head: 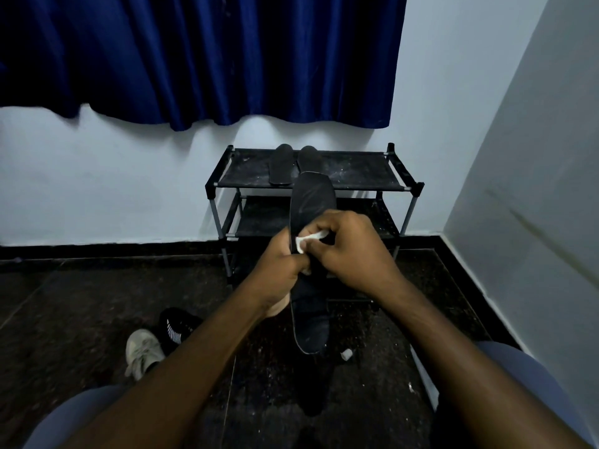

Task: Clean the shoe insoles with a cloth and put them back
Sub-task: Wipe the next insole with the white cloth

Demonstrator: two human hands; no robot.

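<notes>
The left hand (278, 270) grips a black insole (312, 199) by its left edge, fingers curled round it, with the toe end pointing away. The right hand (350, 251) pinches a white cloth (306, 241) against the insole's face, just beside the left thumb (most of the cloth is hidden under the fingers). Beyond the hands, two more insoles (280, 166) lie side by side on the top shelf of a black shoe rack (356, 170). Left of the left forearm, a pale sneaker (142, 351) and a black shoe (176, 324) sit on the floor (64, 303).
</notes>
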